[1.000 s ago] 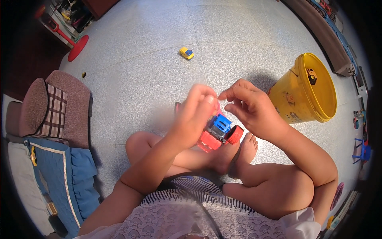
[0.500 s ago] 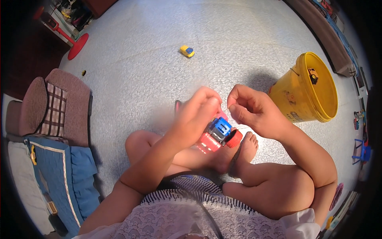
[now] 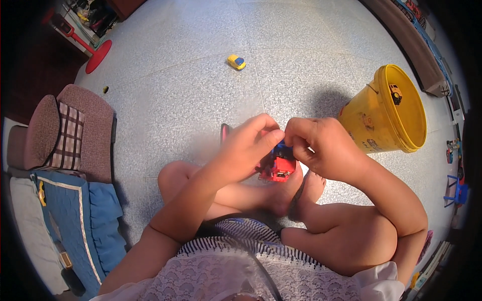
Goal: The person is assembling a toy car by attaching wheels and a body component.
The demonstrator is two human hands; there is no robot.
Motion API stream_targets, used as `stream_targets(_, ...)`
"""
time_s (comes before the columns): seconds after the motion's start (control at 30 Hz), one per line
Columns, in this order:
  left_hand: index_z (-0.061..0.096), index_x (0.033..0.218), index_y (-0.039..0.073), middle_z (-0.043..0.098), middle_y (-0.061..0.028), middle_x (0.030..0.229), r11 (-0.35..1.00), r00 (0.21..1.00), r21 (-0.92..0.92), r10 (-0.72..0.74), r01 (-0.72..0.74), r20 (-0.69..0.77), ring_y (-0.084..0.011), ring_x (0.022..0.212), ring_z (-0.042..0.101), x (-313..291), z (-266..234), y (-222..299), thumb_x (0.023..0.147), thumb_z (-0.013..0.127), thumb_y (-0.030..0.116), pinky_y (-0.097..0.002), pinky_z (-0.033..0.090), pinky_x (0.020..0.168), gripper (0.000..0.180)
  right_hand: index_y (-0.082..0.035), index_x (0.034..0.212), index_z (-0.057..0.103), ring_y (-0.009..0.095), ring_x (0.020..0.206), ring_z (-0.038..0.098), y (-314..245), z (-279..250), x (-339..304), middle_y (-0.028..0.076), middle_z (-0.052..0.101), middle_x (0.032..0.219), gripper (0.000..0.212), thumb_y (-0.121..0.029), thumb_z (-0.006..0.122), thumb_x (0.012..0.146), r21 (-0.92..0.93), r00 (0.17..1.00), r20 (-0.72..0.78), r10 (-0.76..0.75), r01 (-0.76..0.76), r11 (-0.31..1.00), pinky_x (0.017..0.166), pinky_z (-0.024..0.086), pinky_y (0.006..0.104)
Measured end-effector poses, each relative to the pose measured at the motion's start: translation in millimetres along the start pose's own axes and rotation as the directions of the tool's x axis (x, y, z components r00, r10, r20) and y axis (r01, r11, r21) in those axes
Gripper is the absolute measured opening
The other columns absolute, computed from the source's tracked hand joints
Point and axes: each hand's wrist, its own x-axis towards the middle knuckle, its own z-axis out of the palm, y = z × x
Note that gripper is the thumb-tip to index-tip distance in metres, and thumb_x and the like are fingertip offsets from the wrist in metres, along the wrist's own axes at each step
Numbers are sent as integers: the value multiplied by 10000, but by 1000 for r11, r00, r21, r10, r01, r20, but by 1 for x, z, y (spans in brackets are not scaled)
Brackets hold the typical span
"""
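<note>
My left hand [image 3: 236,150] is closed around a small red and blue toy vehicle [image 3: 281,169], held up in front of my crossed legs. The toy's red end points toward me, while its blue part is mostly covered by fingers. My right hand [image 3: 324,145] is closed, thumb and fingers bent, with its fingertips against the toy's blue part. What those fingertips grip is hidden. Both hands meet above the toy. A dark and pink object [image 3: 224,133] shows partly beyond my left hand.
At the right a yellow bucket [image 3: 359,125] lies tilted with a small toy truck [image 3: 395,94] inside. A yellow toy car [image 3: 236,62] stands farther off on the speckled floor [image 3: 175,90]. A brown cushioned seat [image 3: 93,130] and blue fabric [image 3: 65,220] are at the left.
The toy has turned in my left hand, and its red wheel no longer shows. My right hand has moved slightly down and left, from apart to against the toy.
</note>
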Motion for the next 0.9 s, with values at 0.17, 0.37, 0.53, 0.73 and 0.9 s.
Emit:
stream_targets(0.17,590,1101,21,630,-14,877,996,990,32,85,-82,-114,-67,808,565,7,3,-23,1084,565,259,-274,472,700,240,-61,941,628,419,709,674,-6,8,0,196,677,760,101,-129,650,870,187,995,32,95,-99,977,640,537,494)
stream_targets(0.37,576,1045,30,624,-47,836,976,950,176,173,-130,-261,-112,774,577,10,18,-22,1076,563,260,-303,474,697,232,-38,929,627,410,731,687,-13,4,2,195,693,783,86,-119,619,900,142,999,29,46,-50,989,663,545,480)
stream_targets(0.53,563,1086,56,637,-58,829,955,954,263,200,-138,-226,-139,788,617,4,8,-22,1067,545,232,-320,484,727,178,-21,905,622,401,748,703,-2,5,2,199,711,796,96,-115,604,915,91,987,-24,158,-155,984,670,555,466)
stream_targets(0.73,457,1280,36,574,-95,1191,956,957,-44,290,-290,12,-144,1013,633,-1,-2,-33,980,622,-33,-296,543,816,350,-26,940,635,371,719,706,2,0,0,178,720,786,135,-156,605,928,393,974,33,225,-220,893,651,557,446)
stream_targets(0.9,461,1263,13,596,-105,1146,977,966,92,205,-192,-159,-162,1005,650,3,2,-43,967,654,-56,-320,570,865,360,-99,944,667,305,707,719,-9,0,1,93,720,768,94,-164,626,891,-306,996,-33,-78,65,950,619,567,427)
